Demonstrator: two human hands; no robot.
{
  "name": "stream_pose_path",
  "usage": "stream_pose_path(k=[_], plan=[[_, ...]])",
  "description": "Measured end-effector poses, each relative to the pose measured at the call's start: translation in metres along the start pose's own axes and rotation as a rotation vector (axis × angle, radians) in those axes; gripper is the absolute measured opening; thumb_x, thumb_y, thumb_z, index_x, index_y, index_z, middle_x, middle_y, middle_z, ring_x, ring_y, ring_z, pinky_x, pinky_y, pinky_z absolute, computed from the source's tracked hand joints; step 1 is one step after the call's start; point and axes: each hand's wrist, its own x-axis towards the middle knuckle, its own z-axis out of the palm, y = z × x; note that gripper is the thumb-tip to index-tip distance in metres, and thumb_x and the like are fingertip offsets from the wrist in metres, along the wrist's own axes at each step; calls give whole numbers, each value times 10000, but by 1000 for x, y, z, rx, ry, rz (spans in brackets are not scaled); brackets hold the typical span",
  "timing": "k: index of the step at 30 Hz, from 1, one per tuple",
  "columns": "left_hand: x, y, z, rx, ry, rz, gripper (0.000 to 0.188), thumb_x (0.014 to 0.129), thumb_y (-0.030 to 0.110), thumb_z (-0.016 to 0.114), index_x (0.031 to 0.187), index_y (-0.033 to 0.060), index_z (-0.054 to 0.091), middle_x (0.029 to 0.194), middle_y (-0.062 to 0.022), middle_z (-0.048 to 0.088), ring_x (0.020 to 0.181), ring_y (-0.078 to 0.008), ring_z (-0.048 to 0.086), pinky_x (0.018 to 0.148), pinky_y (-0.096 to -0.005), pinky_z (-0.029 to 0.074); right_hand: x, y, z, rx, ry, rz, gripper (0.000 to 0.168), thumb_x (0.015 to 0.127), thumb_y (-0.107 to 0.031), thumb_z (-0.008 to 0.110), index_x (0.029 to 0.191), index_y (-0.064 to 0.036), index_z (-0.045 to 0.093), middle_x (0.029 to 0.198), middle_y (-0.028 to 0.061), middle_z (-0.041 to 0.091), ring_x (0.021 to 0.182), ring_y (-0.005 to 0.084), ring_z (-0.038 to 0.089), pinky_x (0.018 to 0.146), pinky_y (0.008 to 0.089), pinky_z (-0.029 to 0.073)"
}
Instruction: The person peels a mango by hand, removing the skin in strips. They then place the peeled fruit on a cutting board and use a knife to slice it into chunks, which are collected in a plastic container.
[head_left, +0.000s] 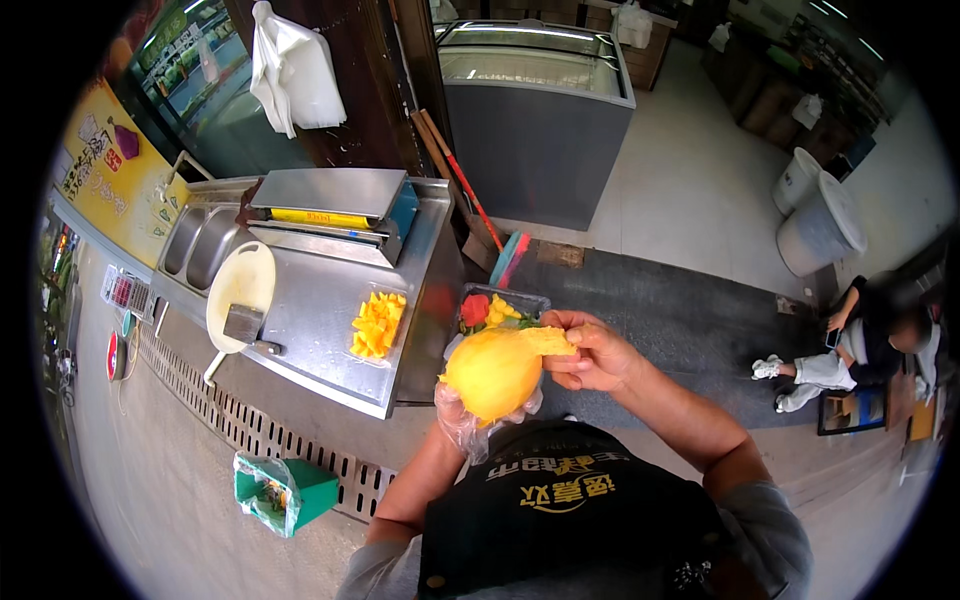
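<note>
A large peeled yellow mango (491, 375) rests in my left hand (459, 424), which wears a clear plastic glove and cups it from below. My bare right hand (596, 352) pinches a yellow strip of peel (553, 342) that reaches to the mango's upper right side. Just beyond the mango, partly hidden by it, is a clear container (536, 302) with red and yellow contents. On the steel counter (315, 330) to the left, a clear tray holds cut mango pieces (377, 325). A cleaver (244, 323) lies on an oval cutting board (234, 281).
A cling-film dispenser (330, 191) stands at the counter's back, beside a double sink (214, 244). Below is a green lined bin (315, 491) with scraps. A broom (510, 259) leans by the counter, near a chest freezer (532, 150). At right sits a person (870, 360) holding a phone.
</note>
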Motion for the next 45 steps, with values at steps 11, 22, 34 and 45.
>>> stream_pose_path(k=[11,22,34,45], plan=[[4,19,14,501,214,160,946,598,323,823,1374,2,390,1325,-178,509,1183,-319,550,969,-439,485,-3,-28,16,-505,201,-11,340,968,-171,523,1285,-53,485,1115,66,536,970,143,578,838,350,543],[21,10,27,884,186,127,951,552,342,858,1336,54,404,1276,-119,510,1186,-271,521,992,-410,456,-16,-31,2,-1516,332,-113,184,803,-130,652,892,4,560,793,76,614,738,127,611,619,271,492],[19,5,22,1120,206,-19,982,513,394,899,1301,72,410,1266,-108,508,1162,-252,532,963,-392,475,-32,-27,8,-1586,245,290,198,834,-84,505,926,71,586,761,184,643,607,234,682,558,351,522],[0,26,-13,655,204,-139,892,581,348,842,1309,50,422,1254,-164,520,1082,-305,581,831,-407,548,-30,-22,3,-1254,91,275,182,856,-102,519,794,49,599,655,93,565,583,183,641,522,336,526]])
